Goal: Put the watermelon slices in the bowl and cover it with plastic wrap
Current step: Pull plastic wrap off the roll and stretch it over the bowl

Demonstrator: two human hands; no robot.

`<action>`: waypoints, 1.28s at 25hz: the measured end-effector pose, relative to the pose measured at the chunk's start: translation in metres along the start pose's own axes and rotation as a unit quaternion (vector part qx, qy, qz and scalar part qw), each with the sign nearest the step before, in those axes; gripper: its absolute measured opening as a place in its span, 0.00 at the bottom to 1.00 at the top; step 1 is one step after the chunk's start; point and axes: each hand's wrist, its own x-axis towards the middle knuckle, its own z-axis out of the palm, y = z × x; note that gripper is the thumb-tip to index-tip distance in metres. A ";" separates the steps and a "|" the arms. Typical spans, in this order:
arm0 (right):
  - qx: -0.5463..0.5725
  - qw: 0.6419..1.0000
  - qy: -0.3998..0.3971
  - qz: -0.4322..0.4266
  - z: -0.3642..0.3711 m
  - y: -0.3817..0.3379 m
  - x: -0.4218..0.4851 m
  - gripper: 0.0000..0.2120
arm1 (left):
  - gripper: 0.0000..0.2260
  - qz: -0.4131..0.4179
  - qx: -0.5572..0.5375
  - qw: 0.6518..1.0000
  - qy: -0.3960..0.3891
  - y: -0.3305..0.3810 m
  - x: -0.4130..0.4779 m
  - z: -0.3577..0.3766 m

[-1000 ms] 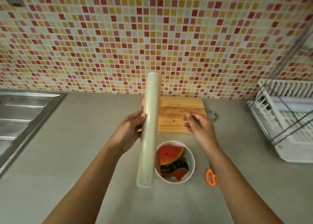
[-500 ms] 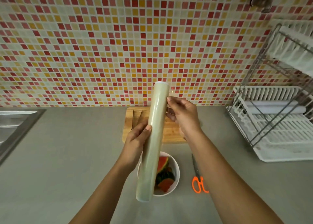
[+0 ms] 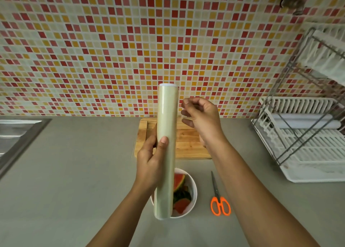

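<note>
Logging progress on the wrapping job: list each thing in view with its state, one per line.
Plastic wrap roll: held upright in left hand.
Right hand: pinched beside the roll; film unclear.
Bowl: uncovered, holds watermelon slices.
Scissors: closed, on counter.
Cutting board: bare.
Dish rack: holds a roll.

Home kitchen, seen from above the counter.

Mosaic tile wall (image 3: 112,50) across the top; steel sink (image 3: 16,132) at left edge; white dish rack (image 3: 306,138) at right; wooden cutting board (image 3: 188,144), orange scissors (image 3: 220,203) on grey countertop (image 3: 74,172) mid-frame.
</note>
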 end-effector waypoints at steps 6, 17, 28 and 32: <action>0.069 0.997 -0.022 0.013 -0.002 0.002 -0.009 0.06 | 0.10 -0.007 -0.012 1.000 -0.009 0.011 0.004 -0.007; 0.006 0.992 -0.124 0.032 -0.011 0.036 -0.035 0.14 | 0.15 -0.001 -0.053 0.998 -0.026 0.014 0.010 -0.017; -0.085 0.983 -0.160 -0.010 -0.024 0.063 -0.048 0.05 | 0.15 0.009 -0.077 0.997 -0.023 0.025 0.028 -0.011; -0.136 0.982 -0.123 -0.049 -0.026 0.073 -0.047 0.06 | 0.13 0.023 -0.077 0.996 -0.031 0.026 0.034 -0.010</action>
